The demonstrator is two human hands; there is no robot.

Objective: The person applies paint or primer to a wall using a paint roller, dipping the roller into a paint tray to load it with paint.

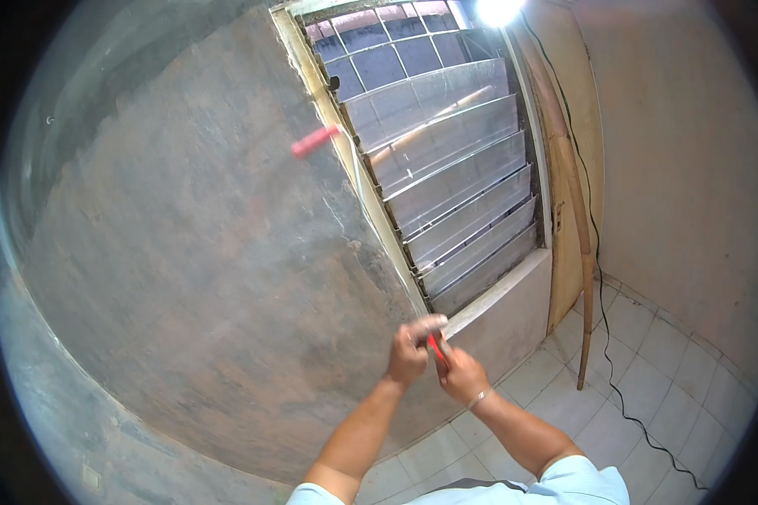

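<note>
Both hands meet just below the window sill [497, 295], pinching a small red tool [435, 347]. Its long axis runs diagonally, upper-left to lower-right, with the top end poking up between the hands; hard to tell what it is. The left hand [410, 353] is curled closed around the upper part, knuckles facing the wall [185, 252]. The right hand [461, 374] is closed on the lower part. Both forearms reach forward and angle inward. A blurry red handle [314, 141] sits higher, beside the louvre window [446, 168].
</note>
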